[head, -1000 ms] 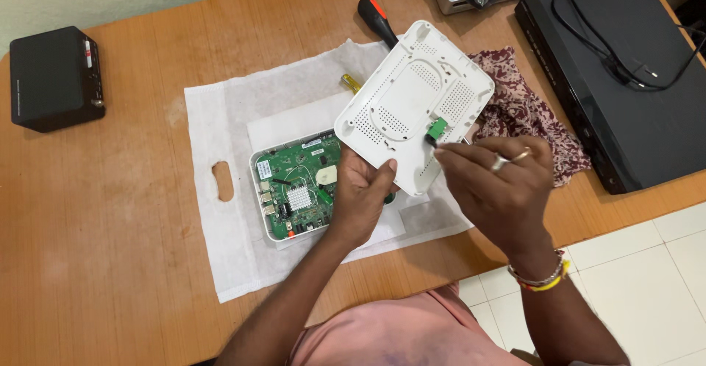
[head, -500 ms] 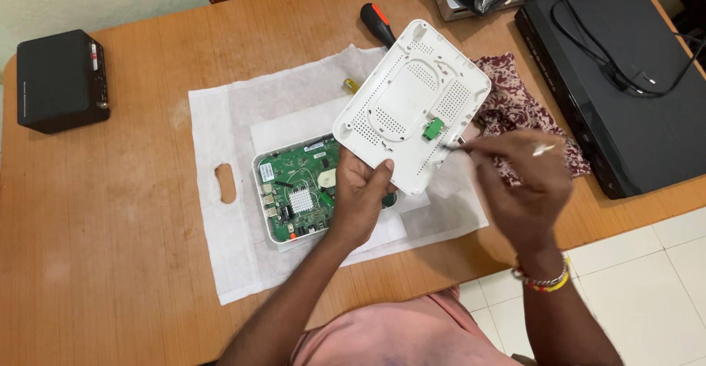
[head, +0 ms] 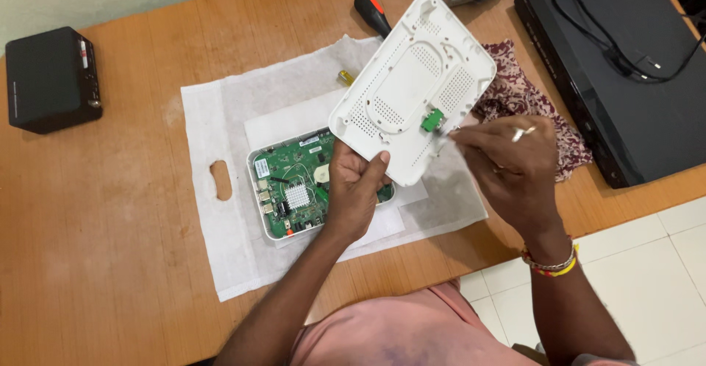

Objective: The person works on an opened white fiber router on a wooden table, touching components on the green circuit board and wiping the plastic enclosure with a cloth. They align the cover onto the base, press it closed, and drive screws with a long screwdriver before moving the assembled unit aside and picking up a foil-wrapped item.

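- Tilting up off the table, the white plastic cover [head: 412, 87] shows its inner face to the camera; its long axis runs from the lower corner in the left hand up and away toward the top right, past the right hand's fingertips.
- It is a rounded rectangle of smooth hard plastic, with patches of small vent holes and a raised oval outline in the middle.
- The left hand [head: 355, 193] is closed on the cover's lower edge, thumb on the inner face and fingers behind.
- A small green part [head: 432, 120] sits on the cover's lower right edge, just at the right hand's fingertips.
- The right hand [head: 507, 164] is pinched nearly shut on something thin at that green part; what it grips I cannot tell. A ring shows on one finger, beaded bands on the wrist.
- Under the left hand lies a white tray with a green circuit board [head: 294, 193], bearing a ribbed metal square.
- Both rest on a thin white fabric bag [head: 213, 263] with a cut-out handle.
- Beyond the cover's top edge lies a screwdriver [head: 371, 12] with a black and red handle; behind the right hand, a patterned cloth [head: 529, 98].
- All rests on a wooden table [head: 103, 226].
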